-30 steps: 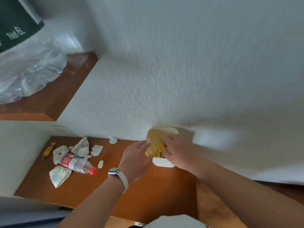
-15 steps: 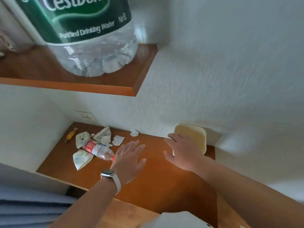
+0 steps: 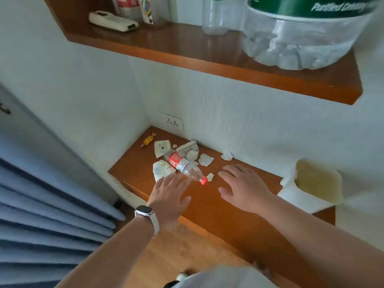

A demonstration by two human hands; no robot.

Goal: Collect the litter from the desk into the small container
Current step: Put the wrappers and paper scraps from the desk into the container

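Litter lies at the left end of the brown desk (image 3: 207,204): a clear plastic bottle (image 3: 182,165) with a red label and red cap on its side, torn white paper wrappers (image 3: 163,168), small paper scraps (image 3: 205,159), a crumpled tissue (image 3: 227,156) by the wall and a yellow candy wrapper (image 3: 148,140). The small white container (image 3: 309,196) with a yellowish liner stands at the desk's right end against the wall. My left hand (image 3: 169,196), fingers spread, hovers just in front of the bottle. My right hand (image 3: 244,186) is open, right of the bottle's cap. Neither holds anything.
A wooden shelf (image 3: 207,59) overhangs the desk with a large water jug (image 3: 301,34), a smaller bottle (image 3: 216,15) and a white remote (image 3: 113,21). A wall socket (image 3: 172,121) sits above the desk's back left. Blue fabric (image 3: 41,215) fills the left.
Both hands left the container, where they were pressing a yellow wrapper in, and moved left across the desk toward the bottle and papers. The camera turned left and up.
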